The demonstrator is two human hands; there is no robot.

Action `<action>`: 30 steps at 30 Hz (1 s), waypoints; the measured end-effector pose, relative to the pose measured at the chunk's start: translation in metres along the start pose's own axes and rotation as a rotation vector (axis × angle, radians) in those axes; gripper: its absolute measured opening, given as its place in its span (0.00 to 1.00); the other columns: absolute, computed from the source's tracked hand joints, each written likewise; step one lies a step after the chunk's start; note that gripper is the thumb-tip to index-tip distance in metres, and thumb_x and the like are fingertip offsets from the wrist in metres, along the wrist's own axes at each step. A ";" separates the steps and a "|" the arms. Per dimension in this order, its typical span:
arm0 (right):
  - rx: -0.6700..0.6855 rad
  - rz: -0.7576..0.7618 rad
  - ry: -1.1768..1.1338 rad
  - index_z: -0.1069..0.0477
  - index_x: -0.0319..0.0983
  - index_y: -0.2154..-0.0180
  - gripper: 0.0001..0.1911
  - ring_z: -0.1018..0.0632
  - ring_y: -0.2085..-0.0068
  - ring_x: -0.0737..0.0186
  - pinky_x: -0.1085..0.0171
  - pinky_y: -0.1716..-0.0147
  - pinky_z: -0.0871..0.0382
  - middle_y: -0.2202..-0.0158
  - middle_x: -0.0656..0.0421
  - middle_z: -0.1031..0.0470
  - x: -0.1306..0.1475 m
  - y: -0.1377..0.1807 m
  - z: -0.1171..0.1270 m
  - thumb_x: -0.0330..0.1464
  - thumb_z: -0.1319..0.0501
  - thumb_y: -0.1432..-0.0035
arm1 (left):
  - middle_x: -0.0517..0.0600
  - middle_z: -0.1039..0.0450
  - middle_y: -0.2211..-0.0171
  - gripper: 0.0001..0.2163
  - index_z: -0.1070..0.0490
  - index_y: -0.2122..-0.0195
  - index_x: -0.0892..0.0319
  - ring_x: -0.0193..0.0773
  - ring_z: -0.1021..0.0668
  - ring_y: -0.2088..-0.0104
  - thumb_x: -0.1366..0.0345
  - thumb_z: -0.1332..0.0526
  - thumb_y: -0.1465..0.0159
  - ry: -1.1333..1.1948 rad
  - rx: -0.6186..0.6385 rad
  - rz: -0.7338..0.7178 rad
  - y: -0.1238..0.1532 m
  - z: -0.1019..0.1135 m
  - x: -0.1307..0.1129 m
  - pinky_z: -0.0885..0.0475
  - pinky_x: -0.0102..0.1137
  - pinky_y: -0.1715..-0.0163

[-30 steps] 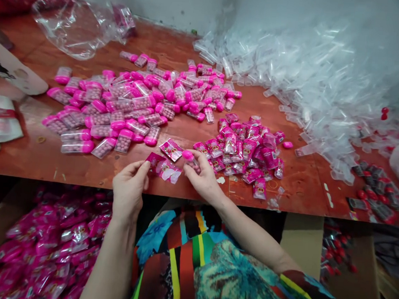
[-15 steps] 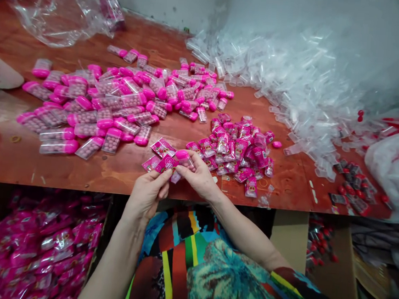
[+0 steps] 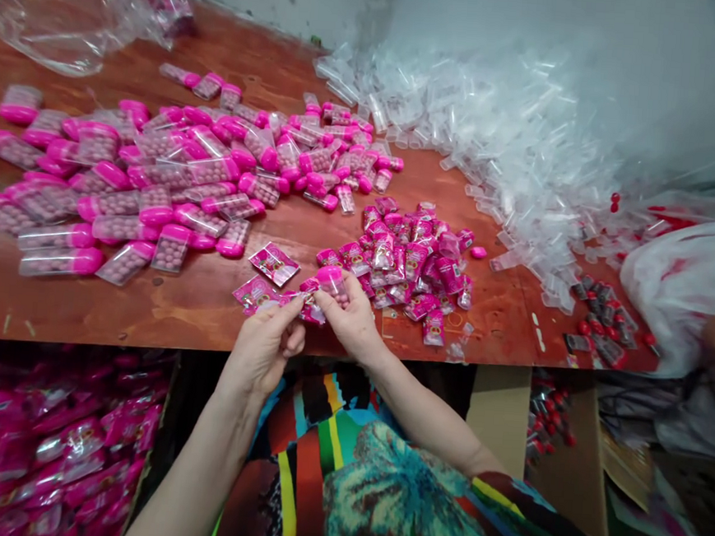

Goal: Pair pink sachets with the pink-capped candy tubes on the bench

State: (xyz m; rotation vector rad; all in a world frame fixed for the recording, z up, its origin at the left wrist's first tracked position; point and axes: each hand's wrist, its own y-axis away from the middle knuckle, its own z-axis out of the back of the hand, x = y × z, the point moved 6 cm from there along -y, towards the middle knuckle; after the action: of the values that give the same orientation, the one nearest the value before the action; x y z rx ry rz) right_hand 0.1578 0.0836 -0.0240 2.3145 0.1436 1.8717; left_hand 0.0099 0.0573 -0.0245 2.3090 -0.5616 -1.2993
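In my right hand (image 3: 356, 322) is a small clear bottle with a pink cap (image 3: 332, 280), filled with pale pink beads. The thumb and fingers of my left hand (image 3: 265, 343) pinch the edge of a shiny pink sachet (image 3: 311, 307). The sachet lies right against the bottle; whether the bottle is inside it I cannot tell. Just beyond my hands, one flat printed sachet (image 3: 274, 263) lies on the table, with another sachet (image 3: 255, 293) nearer me. A heap of small filled pink packets (image 3: 411, 260) lies right of my hands.
Many pink-capped bottles (image 3: 173, 171) cover the left of the wooden table (image 3: 205, 318). Clear empty tubes (image 3: 467, 136) pile against the wall. A white plastic bag (image 3: 684, 285) and red-capped tubes (image 3: 607, 321) are at right. Below the table's left edge stands a box of pink packets (image 3: 52, 442).
The view has swung to the right, so the table's contents appear further left. The sachet between my hands has turned and crumpled closer to the bottle. Both hands keep their hold.
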 end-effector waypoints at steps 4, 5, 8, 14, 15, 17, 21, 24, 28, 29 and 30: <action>0.028 -0.036 -0.043 0.31 0.48 0.47 0.32 0.31 0.75 0.67 0.67 0.74 0.30 0.70 0.72 0.25 0.002 0.000 0.005 0.54 0.17 0.36 | 0.38 0.38 0.82 0.28 0.27 0.76 0.56 0.26 0.38 0.82 0.58 0.06 0.51 0.094 -0.071 -0.008 0.002 0.000 -0.006 0.44 0.27 0.81; 0.039 -0.050 -0.080 0.32 0.48 0.47 0.32 0.33 0.77 0.67 0.67 0.76 0.32 0.72 0.73 0.27 0.003 0.002 0.007 0.55 0.18 0.35 | 0.37 0.38 0.82 0.28 0.27 0.75 0.57 0.25 0.38 0.82 0.60 0.06 0.51 0.120 -0.101 -0.012 0.002 0.001 -0.007 0.45 0.27 0.81; 0.104 -0.096 -0.185 0.34 0.48 0.51 0.31 0.36 0.79 0.68 0.68 0.77 0.34 0.75 0.74 0.28 0.007 0.013 0.009 0.59 0.21 0.31 | 0.37 0.38 0.80 0.29 0.30 0.75 0.56 0.24 0.38 0.83 0.63 0.06 0.50 0.180 -0.189 -0.015 0.001 0.005 -0.008 0.47 0.25 0.82; 0.178 -0.226 -0.249 0.32 0.47 0.54 0.31 0.39 0.79 0.71 0.68 0.78 0.36 0.72 0.70 0.23 0.000 0.040 0.003 0.60 0.21 0.29 | 0.35 0.41 0.80 0.32 0.34 0.74 0.56 0.23 0.38 0.82 0.60 0.05 0.44 0.190 -0.213 -0.052 -0.001 0.004 -0.006 0.46 0.24 0.81; 0.168 -0.239 -0.250 0.32 0.46 0.54 0.33 0.39 0.79 0.72 0.69 0.78 0.36 0.71 0.69 0.22 -0.003 0.042 0.001 0.61 0.20 0.31 | 0.35 0.42 0.80 0.33 0.34 0.74 0.56 0.23 0.37 0.82 0.59 0.05 0.43 0.185 -0.198 -0.054 -0.001 0.003 -0.005 0.45 0.24 0.81; 0.148 -0.251 -0.244 0.31 0.46 0.55 0.35 0.40 0.79 0.74 0.69 0.78 0.36 0.70 0.68 0.22 -0.009 0.044 -0.001 0.63 0.18 0.34 | 0.35 0.42 0.81 0.33 0.34 0.74 0.56 0.24 0.37 0.82 0.57 0.05 0.44 0.181 -0.172 -0.054 -0.001 0.002 -0.004 0.44 0.25 0.81; 0.151 -0.264 -0.200 0.30 0.46 0.52 0.35 0.41 0.81 0.73 0.68 0.81 0.40 0.71 0.70 0.23 -0.015 0.047 -0.002 0.64 0.19 0.34 | 0.35 0.41 0.81 0.33 0.33 0.72 0.55 0.25 0.37 0.82 0.55 0.05 0.46 0.171 -0.152 -0.055 -0.003 0.005 -0.002 0.43 0.25 0.81; 0.166 -0.249 -0.120 0.30 0.47 0.41 0.34 0.39 0.81 0.70 0.67 0.80 0.42 0.73 0.72 0.24 -0.012 0.048 -0.002 0.60 0.20 0.30 | 0.34 0.42 0.83 0.34 0.32 0.71 0.54 0.26 0.37 0.82 0.51 0.04 0.48 0.151 -0.120 -0.040 -0.004 0.005 0.000 0.42 0.25 0.81; 0.118 -0.111 0.029 0.29 0.47 0.32 0.34 0.30 0.74 0.64 0.63 0.73 0.33 0.69 0.69 0.24 -0.003 0.046 0.005 0.52 0.21 0.28 | 0.36 0.37 0.82 0.32 0.28 0.70 0.55 0.26 0.37 0.83 0.49 0.05 0.48 0.148 -0.062 -0.004 -0.006 0.003 0.003 0.42 0.25 0.82; 0.102 -0.068 0.071 0.27 0.47 0.32 0.34 0.28 0.72 0.62 0.62 0.69 0.30 0.67 0.67 0.24 -0.001 0.046 0.007 0.51 0.21 0.28 | 0.36 0.37 0.82 0.31 0.27 0.70 0.56 0.26 0.38 0.84 0.50 0.05 0.48 0.152 -0.050 0.004 -0.006 0.003 0.003 0.42 0.25 0.82; 0.091 -0.030 0.116 0.25 0.47 0.31 0.33 0.25 0.69 0.61 0.60 0.66 0.27 0.65 0.66 0.23 0.000 0.046 0.008 0.50 0.20 0.29 | 0.36 0.38 0.82 0.30 0.27 0.69 0.56 0.25 0.38 0.84 0.50 0.05 0.47 0.157 -0.038 0.009 -0.006 0.002 0.003 0.41 0.25 0.82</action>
State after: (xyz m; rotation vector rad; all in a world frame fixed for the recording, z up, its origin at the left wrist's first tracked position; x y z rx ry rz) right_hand 0.1647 0.0376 -0.0168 2.2467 0.2814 2.0258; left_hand 0.0105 0.0602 -0.0313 2.3485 -0.4906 -1.1031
